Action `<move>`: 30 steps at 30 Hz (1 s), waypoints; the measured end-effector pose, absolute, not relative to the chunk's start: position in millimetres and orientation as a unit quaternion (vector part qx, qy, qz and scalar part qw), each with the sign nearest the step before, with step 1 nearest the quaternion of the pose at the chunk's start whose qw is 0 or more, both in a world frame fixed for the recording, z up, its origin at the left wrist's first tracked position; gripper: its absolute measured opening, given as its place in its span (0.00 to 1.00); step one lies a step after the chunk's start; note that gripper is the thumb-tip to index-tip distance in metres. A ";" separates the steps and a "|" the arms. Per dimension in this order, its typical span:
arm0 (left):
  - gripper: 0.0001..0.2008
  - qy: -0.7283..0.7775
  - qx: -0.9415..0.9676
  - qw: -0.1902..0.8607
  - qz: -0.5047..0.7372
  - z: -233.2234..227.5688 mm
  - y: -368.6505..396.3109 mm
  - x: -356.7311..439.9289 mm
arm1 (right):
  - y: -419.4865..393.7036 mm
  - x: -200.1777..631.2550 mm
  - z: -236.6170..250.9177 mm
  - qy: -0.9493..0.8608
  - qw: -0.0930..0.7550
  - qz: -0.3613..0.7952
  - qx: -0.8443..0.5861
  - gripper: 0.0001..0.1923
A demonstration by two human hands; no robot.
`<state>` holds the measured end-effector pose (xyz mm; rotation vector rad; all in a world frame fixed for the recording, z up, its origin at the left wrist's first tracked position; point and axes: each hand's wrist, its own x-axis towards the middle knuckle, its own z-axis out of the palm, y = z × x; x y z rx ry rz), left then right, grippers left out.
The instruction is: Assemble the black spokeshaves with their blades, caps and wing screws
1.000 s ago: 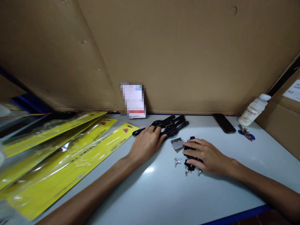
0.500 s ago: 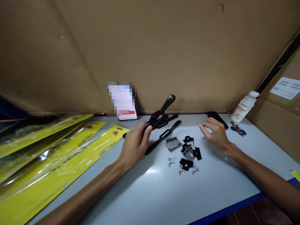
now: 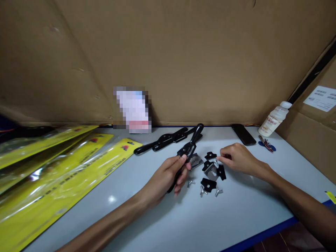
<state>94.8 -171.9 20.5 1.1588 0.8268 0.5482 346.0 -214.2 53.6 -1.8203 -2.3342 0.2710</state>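
Note:
My left hand [image 3: 171, 175] grips a long black metal handle piece [image 3: 192, 143], holding it tilted up off the grey table [image 3: 236, 217]. My right hand [image 3: 237, 158] rests just right of a cluster of small parts, its fingertips pinching at a small piece by the black plates [image 3: 210, 156]. The cluster holds black shaped plates [image 3: 208, 183], silver blades [image 3: 211, 170] and silver wing nuts [image 3: 191, 182]. Two more black handle pieces [image 3: 164, 140] lie on the table behind.
Yellow packaging cards in clear plastic [image 3: 60, 178] cover the table's left side. A blurred white card [image 3: 133, 109] leans on the cardboard wall [image 3: 168, 59]. A dark phone [image 3: 243, 134], a white bottle [image 3: 274, 119] and keys [image 3: 266, 145] sit at the back right.
My left hand picked one black handle piece out of the pile and drew it toward me. My right hand left the parts, rose, then came back down to the cluster.

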 end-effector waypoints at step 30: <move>0.21 0.307 0.582 0.728 0.191 28.1 -177.4 96.4 | -225.3 326.5 59.7 -0.584 0.333 0.542 -0.504 0.13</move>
